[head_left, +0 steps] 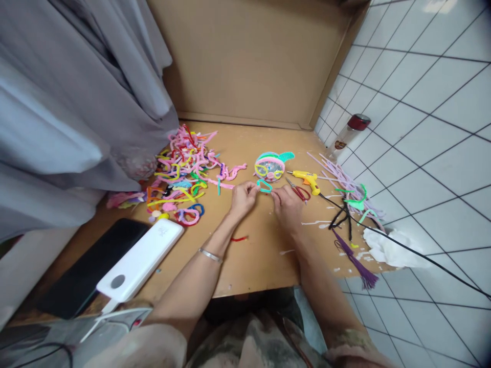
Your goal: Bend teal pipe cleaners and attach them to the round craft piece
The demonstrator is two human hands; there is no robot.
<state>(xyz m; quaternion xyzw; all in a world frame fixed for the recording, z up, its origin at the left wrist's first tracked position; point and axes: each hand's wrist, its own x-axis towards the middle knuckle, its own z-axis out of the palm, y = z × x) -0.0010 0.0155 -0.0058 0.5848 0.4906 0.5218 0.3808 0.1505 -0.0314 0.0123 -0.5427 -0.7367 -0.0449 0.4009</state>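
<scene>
A small loop of turquoise pipe cleaner [264,185] is held between my two hands, above the middle of the wooden table. My left hand [244,198] pinches its left end. The right end is at the fingertips of my right hand [286,205], which are closed on it. Just beyond the loop stands a round craft piece [270,167] with a pink and green rim, yellow loops and a turquoise tail-like part. Red-handled scissors [299,191] lie right behind my right hand, beside a yellow glue gun [307,181].
A heap of coloured pipe cleaners [187,163] covers the back left. At front left lies a white power bank [141,259] by a black device [95,266]. Lilac stems [337,176], a purple tassel [356,260], white tissue [391,246] and a bottle [347,135] are at right.
</scene>
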